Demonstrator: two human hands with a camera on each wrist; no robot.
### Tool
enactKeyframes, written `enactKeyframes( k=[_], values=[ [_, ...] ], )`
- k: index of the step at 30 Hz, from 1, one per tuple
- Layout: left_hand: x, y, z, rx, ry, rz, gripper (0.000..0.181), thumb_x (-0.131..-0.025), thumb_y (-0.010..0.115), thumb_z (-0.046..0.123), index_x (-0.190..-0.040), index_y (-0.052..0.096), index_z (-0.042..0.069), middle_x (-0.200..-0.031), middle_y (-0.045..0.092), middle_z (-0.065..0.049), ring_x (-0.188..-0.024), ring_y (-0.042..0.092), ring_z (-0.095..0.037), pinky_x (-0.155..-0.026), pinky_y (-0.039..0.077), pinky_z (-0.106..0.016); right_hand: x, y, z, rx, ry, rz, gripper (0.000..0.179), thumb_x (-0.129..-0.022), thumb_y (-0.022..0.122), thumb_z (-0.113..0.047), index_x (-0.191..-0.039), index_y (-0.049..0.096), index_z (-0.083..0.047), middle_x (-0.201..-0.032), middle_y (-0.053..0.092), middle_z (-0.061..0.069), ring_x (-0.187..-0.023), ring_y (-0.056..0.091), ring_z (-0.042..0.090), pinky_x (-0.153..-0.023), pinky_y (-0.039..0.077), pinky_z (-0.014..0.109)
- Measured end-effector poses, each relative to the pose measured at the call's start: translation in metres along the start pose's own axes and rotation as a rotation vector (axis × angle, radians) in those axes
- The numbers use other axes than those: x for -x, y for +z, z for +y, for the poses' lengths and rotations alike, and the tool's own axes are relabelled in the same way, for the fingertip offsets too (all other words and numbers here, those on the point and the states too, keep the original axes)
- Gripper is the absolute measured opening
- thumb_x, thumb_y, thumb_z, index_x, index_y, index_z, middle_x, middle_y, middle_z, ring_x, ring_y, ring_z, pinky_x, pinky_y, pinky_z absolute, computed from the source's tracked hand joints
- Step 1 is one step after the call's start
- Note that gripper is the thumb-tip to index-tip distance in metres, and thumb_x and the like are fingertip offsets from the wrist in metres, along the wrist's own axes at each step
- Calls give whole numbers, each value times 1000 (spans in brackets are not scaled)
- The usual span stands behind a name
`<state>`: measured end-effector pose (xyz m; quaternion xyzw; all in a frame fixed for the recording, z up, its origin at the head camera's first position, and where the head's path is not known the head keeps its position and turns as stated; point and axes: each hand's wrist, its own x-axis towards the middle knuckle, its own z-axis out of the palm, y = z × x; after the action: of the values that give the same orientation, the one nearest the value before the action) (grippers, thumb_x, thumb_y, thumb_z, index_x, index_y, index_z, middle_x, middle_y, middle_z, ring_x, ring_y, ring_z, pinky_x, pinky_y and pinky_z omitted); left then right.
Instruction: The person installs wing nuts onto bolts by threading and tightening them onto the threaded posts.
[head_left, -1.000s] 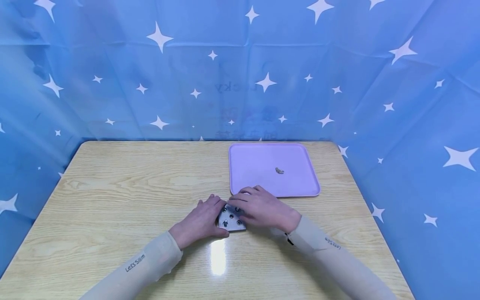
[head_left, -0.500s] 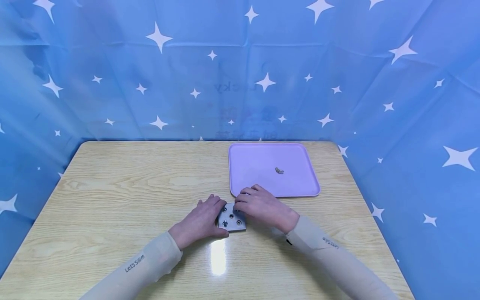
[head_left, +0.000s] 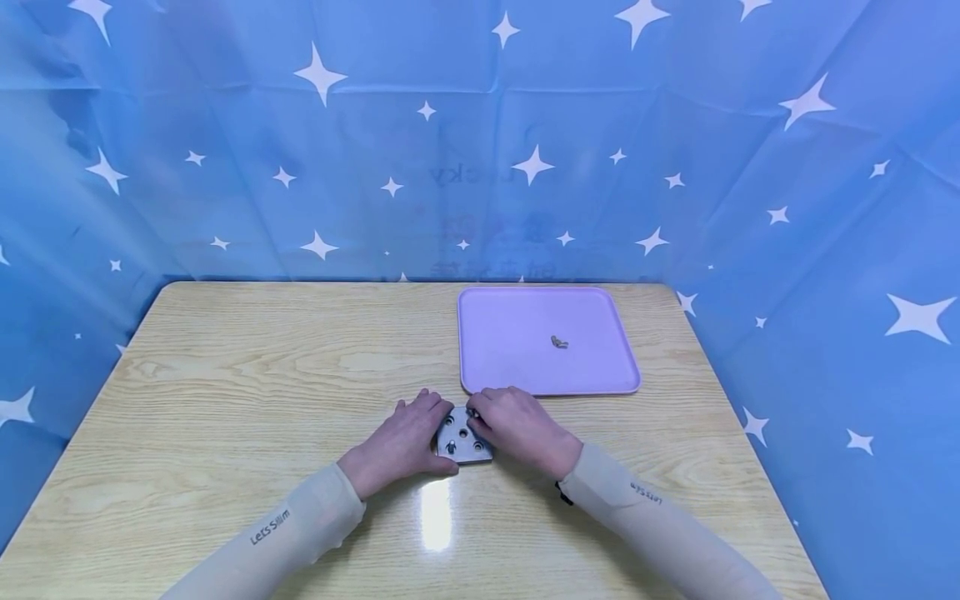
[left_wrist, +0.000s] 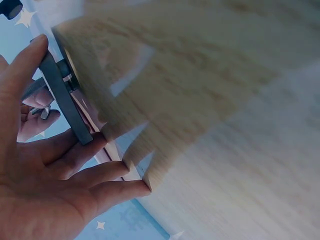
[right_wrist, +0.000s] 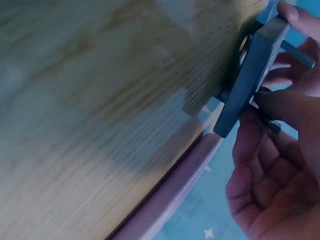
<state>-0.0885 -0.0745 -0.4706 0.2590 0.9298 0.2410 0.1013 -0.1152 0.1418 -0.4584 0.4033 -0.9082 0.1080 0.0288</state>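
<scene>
A grey metal plate (head_left: 464, 452) with several holes lies near the table's middle, raised slightly on dark round parts under it. My left hand (head_left: 396, 447) holds it by the left side, thumb at the near edge and fingers at the far edge. A metal pin (right_wrist: 298, 54) sticks up from the plate's near-left hole. At the far-right corner, my right hand (head_left: 519, 423) pinches a small threaded screw (right_wrist: 273, 126) between thumb and index finger. The right hand hides that corner in the head view.
A purple tray (head_left: 510, 325) lies behind the plate at the right, with a few small brass-coloured pieces (head_left: 558, 342) on it. The wooden table (head_left: 262, 367) meets a blue star-patterned curtain (head_left: 360, 192) at the back and sides.
The right hand has shifted slightly and turned over the plate's far-right corner, its fingers now more curled. The left hand and plate stay in place.
</scene>
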Motion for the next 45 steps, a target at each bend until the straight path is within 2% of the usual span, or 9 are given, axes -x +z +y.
enactKeyframes(
  k=[5,9,12,17,25,31,35,41,45],
  values=[
    [-1,0,1,-17,-1,-8,83,-73,92,44,-135,58,0,-128,60,-16,-137,47,-49,-107,39,-73,3,-11,6,25,-18,-59,38,-97,72,-35,-124,70,-7,-103,72,2,-88,67,16,-79,56,36],
    [-1,0,1,-20,-7,-18,83,-73,92,43,-136,58,0,-129,60,-15,-138,46,-49,-107,39,-72,5,-25,15,103,-142,-134,42,-97,73,-24,-138,65,-18,-136,66,-2,-120,61,18,-96,52,39],
    [-1,-1,1,-19,-14,-25,84,-73,92,43,-137,58,0,-129,60,-16,-139,46,-48,-108,38,-72,6,-32,19,177,-247,-183,43,-99,70,-14,-140,64,-24,-146,60,-8,-128,56,15,-99,49,38],
    [-2,-1,1,-16,-12,-24,84,-72,92,44,-136,58,0,-129,60,-16,-138,46,-49,-106,39,-73,6,-32,19,225,-303,-192,37,-99,67,-13,-135,69,-25,-142,62,-11,-126,56,13,-96,48,36],
    [-1,0,0,-17,-9,-15,83,-72,93,43,-134,59,0,-127,60,-15,-137,48,-48,-106,40,-72,3,-25,20,216,-322,-96,23,-96,69,-16,-117,75,-25,-124,70,-11,-116,60,13,-93,48,34],
    [-2,-1,1,-11,-16,-24,83,-73,92,43,-137,58,1,-130,60,-16,-139,46,-48,-108,38,-72,-1,-13,15,202,-266,-18,9,-96,73,-18,-105,75,-19,-98,70,-7,-91,61,13,-78,51,28],
    [-1,-1,1,-6,-16,-26,84,-73,92,43,-137,58,1,-131,59,-17,-139,45,-49,-107,38,-73,-2,-6,8,107,-175,9,5,-98,71,-13,-102,73,-11,-90,70,-2,-80,62,13,-74,54,27],
    [-1,-1,0,-3,0,-12,82,-72,93,42,-134,59,1,-127,60,-16,-137,47,-50,-105,40,-73,-1,-5,4,49,-102,-13,12,-99,70,-18,-105,71,-8,-88,70,0,-77,63,13,-71,56,28],
    [-1,-1,0,-8,0,-13,84,-73,93,43,-135,58,0,-130,60,-17,-138,46,-50,-107,39,-73,1,-13,11,84,-134,-43,28,-99,71,-26,-121,70,-10,-105,72,1,-94,67,16,-85,56,33]
  ],
)
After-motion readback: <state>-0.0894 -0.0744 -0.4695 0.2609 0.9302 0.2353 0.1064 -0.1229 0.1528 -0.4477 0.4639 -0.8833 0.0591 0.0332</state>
